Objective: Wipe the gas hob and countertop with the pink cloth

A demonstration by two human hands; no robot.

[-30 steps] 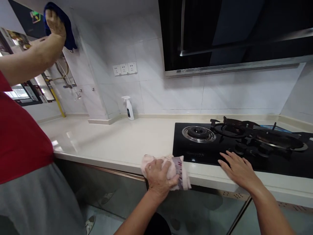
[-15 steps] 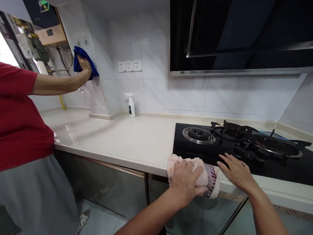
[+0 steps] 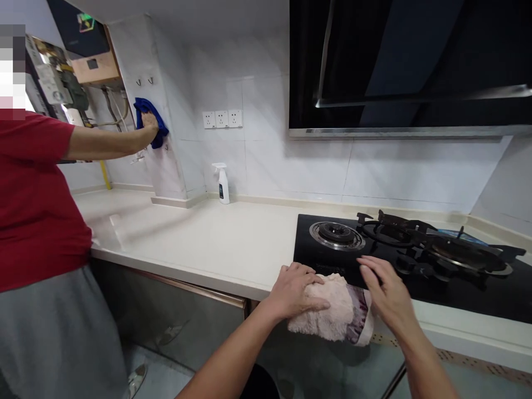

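A pale pink towel (image 3: 328,310) with a purple patterned band is bunched at the counter's front edge, partly hanging over it. My left hand (image 3: 296,291) lies over the towel's upper left part, fingers bent on top and thumb across its front. My right hand (image 3: 386,293) is at the towel's purple end, above the front edge of the black gas hob (image 3: 324,263). Its fingers are stretched out and hold nothing; whether it touches the towel I cannot tell.
On the left, a person in a red shirt (image 3: 37,205) presses a blue cloth (image 3: 155,138) to the wall. A white spray bottle (image 3: 223,185) stands at the back of the counter (image 3: 199,238). Black pan supports (image 3: 411,230) lie on the hob beneath the range hood (image 3: 374,66).
My left hand has slid left on the towel, exposing more of it. My right hand has turned and moved slightly left. The other person's hand and blue cloth are lower on the wall.
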